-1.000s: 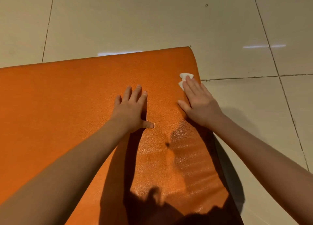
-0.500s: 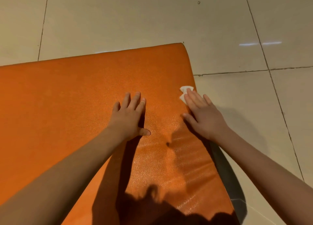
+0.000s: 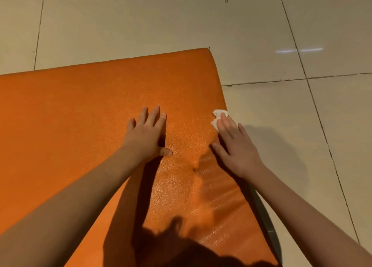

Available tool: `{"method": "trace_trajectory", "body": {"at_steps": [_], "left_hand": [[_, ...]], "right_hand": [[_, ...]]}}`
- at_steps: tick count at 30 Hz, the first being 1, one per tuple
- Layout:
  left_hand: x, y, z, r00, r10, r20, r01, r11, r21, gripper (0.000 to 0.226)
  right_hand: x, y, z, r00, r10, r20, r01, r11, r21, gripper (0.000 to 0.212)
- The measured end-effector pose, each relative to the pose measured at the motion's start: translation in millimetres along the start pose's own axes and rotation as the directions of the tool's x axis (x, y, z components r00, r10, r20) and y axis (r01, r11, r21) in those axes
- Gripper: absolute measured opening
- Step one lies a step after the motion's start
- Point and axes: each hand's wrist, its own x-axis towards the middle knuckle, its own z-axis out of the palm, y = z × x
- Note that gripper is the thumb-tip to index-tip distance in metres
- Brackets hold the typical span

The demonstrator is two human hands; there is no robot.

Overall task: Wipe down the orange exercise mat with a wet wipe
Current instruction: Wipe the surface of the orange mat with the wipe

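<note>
Right hand (image 3: 235, 146): fingers (image 3: 227, 126) straight and held close together, laid flat, thumb spread toward frame centre. Palm down at the right edge of the mat, centre right of frame.

Left hand (image 3: 147, 138): fingers slightly fanned and straight, thumb out to the side, palm pressed flat on the mat at frame centre. It holds nothing.

Forearms: both bare, entering from the lower left and lower right corners. The left forearm covers a long diagonal of the mat.

Shadows (image 3: 161, 242): dark shapes of the arms and the person fall across the lower centre of the mat and hide its texture there.

Dark grey strip (image 3: 263, 212): runs along the mat's right edge in the lower right, partly behind the right forearm. What it is cannot be told.

Orange exercise mat (image 3: 80, 115): pebbled surface lying flat, filling the left and lower frame, with its far corner at upper centre. A glossy sheen shows between the hands and below them.

Tiled floor (image 3: 141, 25): pale glossy tiles with dark grout lines, across the top and right. Light reflections (image 3: 300, 50) show at upper right.

Wet wipe (image 3: 218, 115): white and crumpled, on the mat's right edge. It is pinned under the right fingertips, and its far end and left side show beyond them.
</note>
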Motion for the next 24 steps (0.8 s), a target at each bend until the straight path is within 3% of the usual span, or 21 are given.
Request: {"method": "trace_trajectory", "body": {"at_steps": [3,8,11,14,20,24], "left_hand": [[-1.8,0.0,1.9,1.000,0.008,-0.021,-0.008,1.000,-0.005,0.117],[-16.2,4.1,11.3,0.999,0.037,-0.031,-0.036,0.999,0.036,0.104],[-30.5,10.1,19.2,0.998,0.055,-0.011,-0.055,0.998,0.028,0.105],[-42.2,16.2,28.7,0.999,0.051,-0.008,-0.051,0.998,0.025,0.107],[-46.8,18.5,37.0,0.998,0.046,-0.053,-0.044,0.998,0.048,0.106],[-44.9,15.6,41.2,0.996,0.051,-0.068,-0.047,0.998,0.048,0.106]], "right_hand": [[-24.3,-9.5,7.7,0.999,-0.033,0.020,0.032,0.999,0.040,0.089],[-50.7,4.7,8.9,0.987,-0.141,0.073,0.144,0.989,-0.032,0.073],[-37.5,6.3,8.6,0.996,-0.076,0.045,0.079,0.995,-0.064,0.074],[-39.1,-8.4,14.8,1.000,0.004,0.011,-0.004,1.000,0.009,0.078],[-93.0,-10.8,19.6,0.986,-0.121,0.113,0.120,0.993,0.008,0.075],[-70.5,2.9,13.3,0.995,-0.036,0.095,0.039,0.999,-0.031,0.073]]}}
